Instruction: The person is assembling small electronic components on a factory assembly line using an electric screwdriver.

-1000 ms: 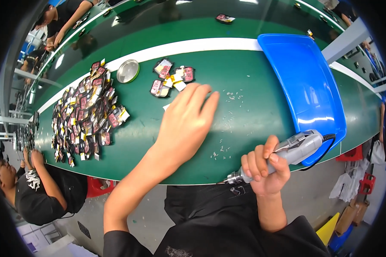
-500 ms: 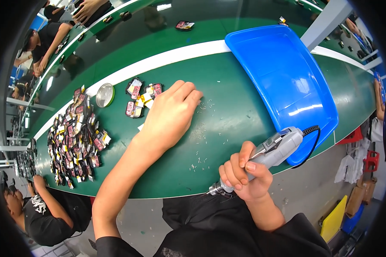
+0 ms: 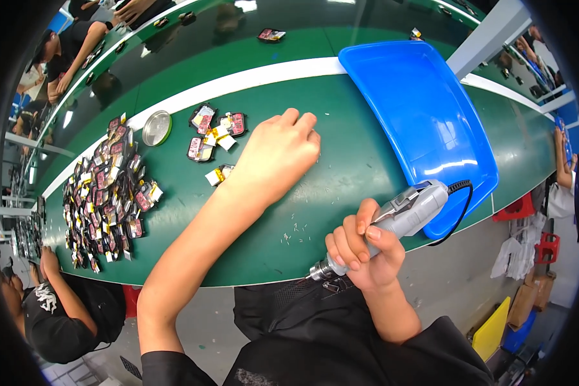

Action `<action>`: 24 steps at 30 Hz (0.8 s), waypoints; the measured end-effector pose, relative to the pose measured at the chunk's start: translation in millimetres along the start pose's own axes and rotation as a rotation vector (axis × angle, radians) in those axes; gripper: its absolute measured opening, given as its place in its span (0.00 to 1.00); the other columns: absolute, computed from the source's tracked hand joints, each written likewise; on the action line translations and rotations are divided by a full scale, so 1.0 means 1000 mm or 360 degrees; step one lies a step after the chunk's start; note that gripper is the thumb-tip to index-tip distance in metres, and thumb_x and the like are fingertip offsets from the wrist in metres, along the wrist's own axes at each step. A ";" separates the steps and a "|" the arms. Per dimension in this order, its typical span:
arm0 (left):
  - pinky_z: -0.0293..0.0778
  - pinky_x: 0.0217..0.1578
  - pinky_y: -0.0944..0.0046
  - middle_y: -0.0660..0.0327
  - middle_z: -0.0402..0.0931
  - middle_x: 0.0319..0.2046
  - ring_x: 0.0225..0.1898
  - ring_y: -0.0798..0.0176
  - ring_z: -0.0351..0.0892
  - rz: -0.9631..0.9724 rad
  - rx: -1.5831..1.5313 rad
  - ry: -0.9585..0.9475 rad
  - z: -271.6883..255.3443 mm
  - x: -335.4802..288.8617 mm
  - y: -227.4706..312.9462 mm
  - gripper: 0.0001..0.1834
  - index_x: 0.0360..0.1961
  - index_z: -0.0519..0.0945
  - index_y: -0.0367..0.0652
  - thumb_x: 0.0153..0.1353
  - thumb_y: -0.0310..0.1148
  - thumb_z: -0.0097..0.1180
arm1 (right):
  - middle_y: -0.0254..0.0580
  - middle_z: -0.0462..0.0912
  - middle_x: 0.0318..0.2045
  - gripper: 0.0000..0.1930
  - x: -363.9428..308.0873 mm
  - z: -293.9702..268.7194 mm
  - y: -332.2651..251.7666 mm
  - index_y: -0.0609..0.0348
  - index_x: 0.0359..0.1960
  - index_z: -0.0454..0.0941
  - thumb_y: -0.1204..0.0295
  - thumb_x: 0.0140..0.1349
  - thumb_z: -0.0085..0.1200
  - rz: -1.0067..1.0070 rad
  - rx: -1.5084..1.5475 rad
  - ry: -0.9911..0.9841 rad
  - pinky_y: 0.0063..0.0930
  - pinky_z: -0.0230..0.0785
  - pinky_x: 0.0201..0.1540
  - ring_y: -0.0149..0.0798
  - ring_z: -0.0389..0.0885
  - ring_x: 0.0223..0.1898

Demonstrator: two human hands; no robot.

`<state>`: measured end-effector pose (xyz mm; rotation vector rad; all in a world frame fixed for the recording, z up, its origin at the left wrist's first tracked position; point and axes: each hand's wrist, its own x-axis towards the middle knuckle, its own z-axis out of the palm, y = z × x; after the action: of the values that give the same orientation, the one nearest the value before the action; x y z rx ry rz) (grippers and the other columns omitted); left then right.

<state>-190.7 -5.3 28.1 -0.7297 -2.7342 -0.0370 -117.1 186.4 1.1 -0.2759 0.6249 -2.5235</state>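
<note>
My right hand is wrapped round a grey electric screwdriver, its metal nose angled down and left at the table's front edge. Over the green table, my left hand is closed with its knuckles up. Its fingertips are bent under, so whatever they hold, if anything, is hidden. Tiny pale slivers lie scattered near that hand. Just left of it sits a small group of black-cased electronic modules with pink boards and yellow-and-white parts. Another module lies beside my left forearm.
A large heap of similar modules covers the table's left part. Near it stands a round shallow tin. An empty-looking blue tray lies at the right, with the screwdriver's black cord over its near corner. Co-workers sit at left.
My left hand has moved slightly right and away from me, uncovering the module beside my forearm. The screwdriver stays in my right hand. The whole view has shifted a little.
</note>
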 end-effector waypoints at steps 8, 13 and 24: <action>0.73 0.34 0.54 0.52 0.72 0.29 0.33 0.50 0.74 -0.0110 -0.0252 0.0229 -0.001 -0.012 -0.009 0.06 0.31 0.71 0.35 0.51 0.22 0.52 | 0.29 0.62 0.12 0.05 -0.006 0.003 0.003 0.56 0.34 0.68 0.69 0.62 0.45 -0.0006 0.0022 0.0030 0.26 0.61 0.25 0.27 0.61 0.13; 0.69 0.33 0.54 0.49 0.68 0.27 0.29 0.46 0.71 -0.0541 -0.0679 0.0348 -0.040 -0.064 0.001 0.03 0.35 0.66 0.35 0.61 0.22 0.45 | 0.29 0.61 0.13 0.05 -0.004 0.003 0.005 0.56 0.35 0.68 0.70 0.63 0.45 -0.0036 0.0033 0.0014 0.25 0.60 0.26 0.26 0.61 0.14; 0.65 0.25 0.72 0.54 0.75 0.24 0.24 0.70 0.69 -0.1179 -0.1810 0.0824 -0.042 -0.176 0.073 0.08 0.29 0.72 0.32 0.65 0.22 0.45 | 0.28 0.63 0.14 0.05 0.021 0.036 0.009 0.57 0.36 0.68 0.70 0.64 0.43 -0.0138 0.0050 -0.0019 0.25 0.60 0.27 0.26 0.62 0.15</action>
<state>2.0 -31.1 10.7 0.1539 -2.1082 -1.7250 -119.8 155.3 29.7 -0.3131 0.5797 -2.6103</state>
